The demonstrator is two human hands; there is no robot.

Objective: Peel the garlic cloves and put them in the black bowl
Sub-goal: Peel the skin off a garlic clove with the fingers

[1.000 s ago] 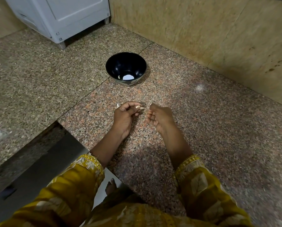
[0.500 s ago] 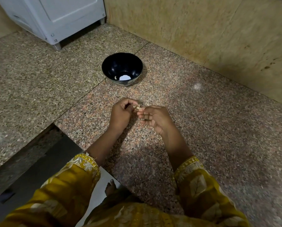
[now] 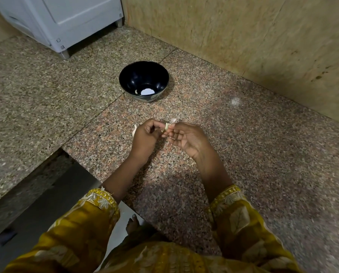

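1. L hand point(image 3: 145, 134) & R hand point(image 3: 190, 138): both pinch one clove point(image 3: 167, 126) between fingertips, above counter point(image 3: 263, 154).
2. Bowl point(image 3: 145, 73) beyond hands, well apart; pale piece point(image 3: 136, 92) inside.
3. More garlic point(image 3: 134, 130) on counter, just beside L hand.

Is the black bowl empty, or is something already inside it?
Almost empty. The black bowl stands upright; one small pale piece, perhaps a peeled clove, lies at its bottom beside a white patch that may be glare.

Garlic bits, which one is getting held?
The clove pinched between the left hand and right hand. A pale bit lies in the bowl; a lump sits on the counter.
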